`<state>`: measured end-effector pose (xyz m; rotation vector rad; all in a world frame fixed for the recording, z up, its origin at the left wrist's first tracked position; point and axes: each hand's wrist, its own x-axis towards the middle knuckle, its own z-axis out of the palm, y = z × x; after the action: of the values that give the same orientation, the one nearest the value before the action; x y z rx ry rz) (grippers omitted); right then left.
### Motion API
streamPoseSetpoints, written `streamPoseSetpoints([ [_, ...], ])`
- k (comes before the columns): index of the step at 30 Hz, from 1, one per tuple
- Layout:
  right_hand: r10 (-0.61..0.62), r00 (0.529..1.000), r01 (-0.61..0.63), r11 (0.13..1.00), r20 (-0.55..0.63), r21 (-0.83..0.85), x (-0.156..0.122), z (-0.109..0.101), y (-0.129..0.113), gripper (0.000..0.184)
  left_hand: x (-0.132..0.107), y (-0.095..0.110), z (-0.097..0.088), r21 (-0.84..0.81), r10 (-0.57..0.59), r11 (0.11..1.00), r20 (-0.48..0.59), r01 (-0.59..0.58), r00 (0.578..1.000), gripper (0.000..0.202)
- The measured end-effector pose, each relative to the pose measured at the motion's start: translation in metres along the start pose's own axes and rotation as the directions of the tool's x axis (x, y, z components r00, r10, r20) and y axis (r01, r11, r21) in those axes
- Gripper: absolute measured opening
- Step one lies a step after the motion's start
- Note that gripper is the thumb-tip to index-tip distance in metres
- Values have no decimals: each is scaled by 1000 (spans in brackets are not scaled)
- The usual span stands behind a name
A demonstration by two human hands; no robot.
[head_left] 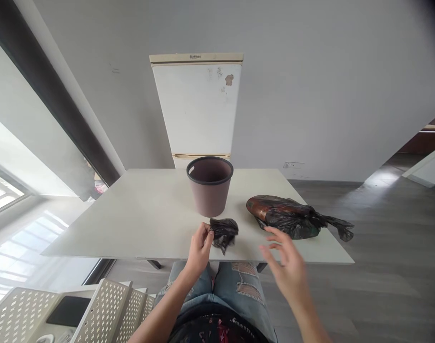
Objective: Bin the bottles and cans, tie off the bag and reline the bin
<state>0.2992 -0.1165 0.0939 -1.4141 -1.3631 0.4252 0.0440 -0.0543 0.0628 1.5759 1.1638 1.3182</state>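
My left hand (201, 240) pinches a crumpled black plastic bag (223, 233) just above the front part of the table. Fingers apart and holding nothing, my right hand (283, 255) hovers near the table's front edge, slightly blurred. Close beyond it lies a larger knotted black plastic bag (292, 216) with something reddish-brown showing through at its left end; its twisted tail reaches past the table's right edge. Behind the small bag stands an upright mauve trash bin (210, 197) with a dark rim and a handle hole. The bottom of its inside is hidden.
The white table (142, 214) spans the view in front of me. A white refrigerator (199, 109) stands behind it against the grey wall. At lower left are beige perforated baskets (99, 309) with a dark flat object (69, 310) beside them.
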Motion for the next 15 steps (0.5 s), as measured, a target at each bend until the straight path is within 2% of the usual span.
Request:
streamPoseSetpoints([
  [1, 57, 986, -71, 994, 154, 86, -3, 14, -10, 59, -4, 13, 4, -96, -40, 995, -4, 40, 999, 30],
  [2, 84, 963, -126, 980, 255, 152, -4, 26, -19, 63, -7, 26, 7, -169, -68, 983, 0, 67, 998, 32],
  [4, 122, 920, -223, 945, 372, 240, -3, 42, -29, 50, -11, 47, 8, -261, -110, 959, 6, 107, 994, 33],
  [6, 154, 904, -289, 908, 399, 304, 3, 48, -33, 41, -12, 61, 3, -299, -139, 945, -3, 132, 990, 34],
  [8, 188, 892, -345, 871, 411, 350, 9, 47, -34, 48, -10, 68, -8, -285, -136, 952, -53, 116, 989, 34],
  [10, 220, 875, -407, 815, 431, 412, 12, 43, -33, 48, -3, 70, -23, -230, -100, 971, -136, 67, 986, 34],
  [13, 316, 830, -540, 663, 460, 519, 8, 37, -33, 39, 12, 70, -44, -135, -17, 991, -280, -22, 960, 32],
  [15, 372, 806, -591, 567, 461, 574, 4, 36, -34, 40, 19, 72, -52, -57, 29, 997, -359, -53, 933, 29],
])
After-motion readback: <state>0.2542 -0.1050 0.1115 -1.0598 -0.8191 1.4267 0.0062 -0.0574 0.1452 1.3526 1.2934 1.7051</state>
